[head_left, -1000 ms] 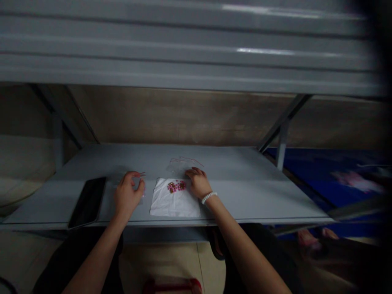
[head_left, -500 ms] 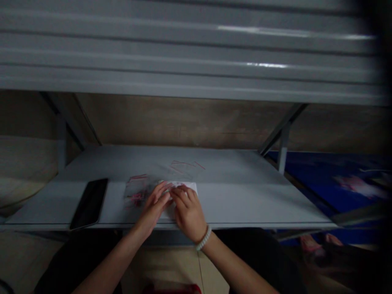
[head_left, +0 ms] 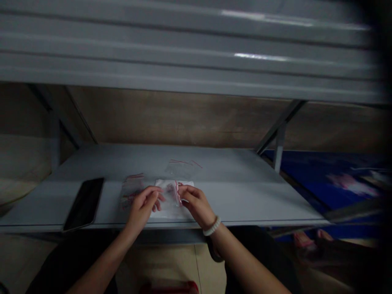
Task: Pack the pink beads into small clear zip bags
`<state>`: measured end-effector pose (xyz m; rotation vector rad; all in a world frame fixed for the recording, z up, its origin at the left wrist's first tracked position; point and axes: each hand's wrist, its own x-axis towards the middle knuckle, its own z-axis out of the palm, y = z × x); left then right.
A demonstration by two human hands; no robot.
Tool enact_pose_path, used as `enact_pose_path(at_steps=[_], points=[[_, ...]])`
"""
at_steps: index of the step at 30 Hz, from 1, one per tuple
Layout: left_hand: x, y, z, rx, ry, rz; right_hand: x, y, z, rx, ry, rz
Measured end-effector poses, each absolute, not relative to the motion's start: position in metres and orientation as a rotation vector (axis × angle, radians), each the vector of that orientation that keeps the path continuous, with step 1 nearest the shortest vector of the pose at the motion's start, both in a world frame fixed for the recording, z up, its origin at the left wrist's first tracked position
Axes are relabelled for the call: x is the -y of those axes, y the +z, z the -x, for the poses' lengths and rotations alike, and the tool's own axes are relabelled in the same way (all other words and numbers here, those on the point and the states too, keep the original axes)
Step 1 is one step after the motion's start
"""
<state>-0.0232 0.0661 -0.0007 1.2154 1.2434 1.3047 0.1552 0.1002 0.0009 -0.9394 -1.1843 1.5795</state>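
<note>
Both my hands are at the middle of the grey shelf. My left hand [head_left: 142,207] and my right hand [head_left: 197,206] pinch a small clear zip bag [head_left: 171,195] with a red seal from either side. Beneath it lies a white sheet [head_left: 167,215], mostly covered by the bag and my fingers. Left of my left hand rests a clear bag with pink-red contents [head_left: 131,192], close to my wrist but apparently untouched. Another clear bag [head_left: 180,168] lies farther back, out of reach of my fingers. A white beaded bracelet [head_left: 212,226] circles my right wrist.
A black phone [head_left: 84,204] lies face up at the shelf's left front. The grey metal shelf [head_left: 232,196] has a front edge near my wrists, with a shelf overhead and diagonal metal braces at both sides. Something blue lies beyond the right side.
My hands have moved together over the white sheet and now pinch a clear bag. The pink pieces no longer show on the sheet, and a bag with pink contents lies to its left.
</note>
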Motion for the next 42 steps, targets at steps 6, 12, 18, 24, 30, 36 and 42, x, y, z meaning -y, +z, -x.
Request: enact_pose_path(at_steps=[6,12,18,24,30,36,42], points=[[-0.069,-0.009,0.029,-1.421,1.401,-1.288,-0.097,-0.002,-0.153,1.067,1.773,0.978],[-0.061,0.000,0.026,-1.680,1.570,-1.697,-0.093,-0.010,-0.145,1.066,1.709,0.990],[-0.047,0.011,0.013,-1.222,1.115,-1.725,-0.083,-0.004,-0.143,1.374,1.525,0.969],[-0.048,0.008,0.015,-1.275,1.052,-1.748,-0.076,-0.004,-0.143,1.553,1.397,0.992],[-0.048,0.013,0.020,-1.252,0.946,-1.779,-0.080,0.002,-0.147,1.561,1.449,0.970],[-0.050,0.008,0.022,-1.283,0.948,-1.958,-0.076,0.000,-0.145,1.625,1.384,0.984],[-0.048,-0.002,0.018,-1.470,0.978,-2.044,-0.070,0.002,-0.142,1.757,0.991,1.121]])
